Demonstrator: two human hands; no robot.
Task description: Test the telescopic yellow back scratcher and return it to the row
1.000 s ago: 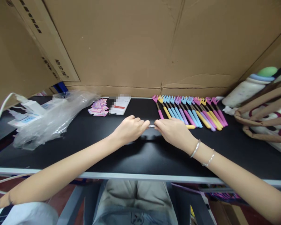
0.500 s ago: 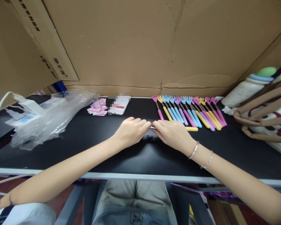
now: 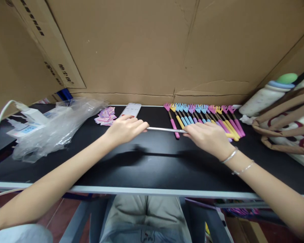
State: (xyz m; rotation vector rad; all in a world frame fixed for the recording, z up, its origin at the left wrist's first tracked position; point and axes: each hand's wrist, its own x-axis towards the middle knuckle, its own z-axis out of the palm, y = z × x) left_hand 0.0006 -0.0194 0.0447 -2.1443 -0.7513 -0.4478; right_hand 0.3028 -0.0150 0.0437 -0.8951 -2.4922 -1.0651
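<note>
Since the earlier frame both hands have drawn apart, baring a long telescopic rod (image 3: pixel 164 129) between them. From the head view, left hand (image 3: pixel 125 129) pinches the rod's end at nine o'clock; right hand (image 3: pixel 207 136) grips the handle end at three o'clock, over the row of coloured scratchers (image 3: pixel 205 114). Best pulled straight and level above the tabletop (image 3: pixel 152 168), I judge, grips firm.

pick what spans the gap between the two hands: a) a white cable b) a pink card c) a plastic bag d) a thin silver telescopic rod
d: a thin silver rod runs from the left hand to the right hand, above the black table.
</note>
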